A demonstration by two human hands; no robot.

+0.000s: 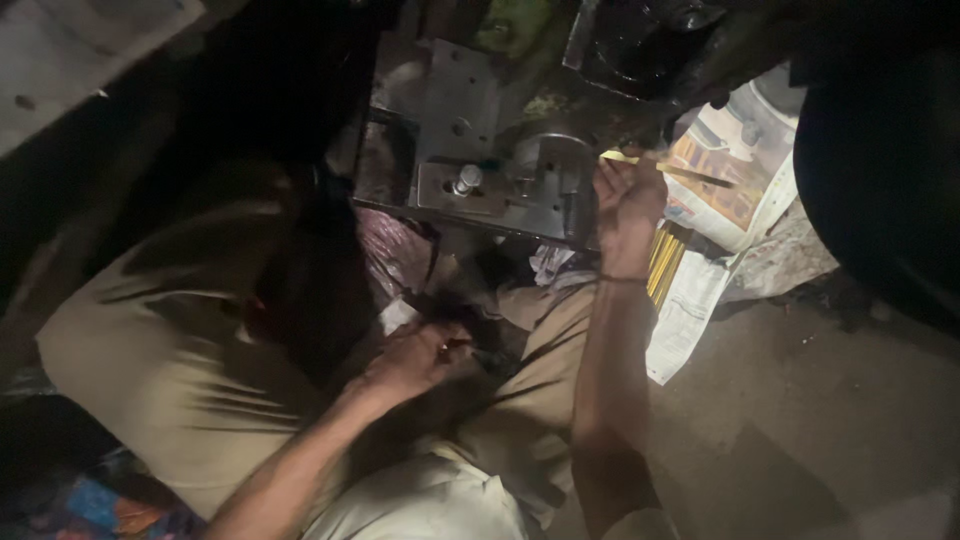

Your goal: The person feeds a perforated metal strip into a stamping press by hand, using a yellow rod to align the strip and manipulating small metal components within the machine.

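Gripping yellow stick (668, 167) — right hand (628, 203)

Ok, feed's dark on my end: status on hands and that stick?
Right hand pinching thin yellow stick at metal machine. Left hand low at lap, grip unclear. Yellow stick bundle beside wrist.

The right arm stretches forward, forearm nearly straight; the right hand (628, 205) is raised, fingers curled closed in a pinch, a thin band at the wrist; the left arm angles inward across the lap; the left hand (415, 357) rests low, fingers loosely bent.
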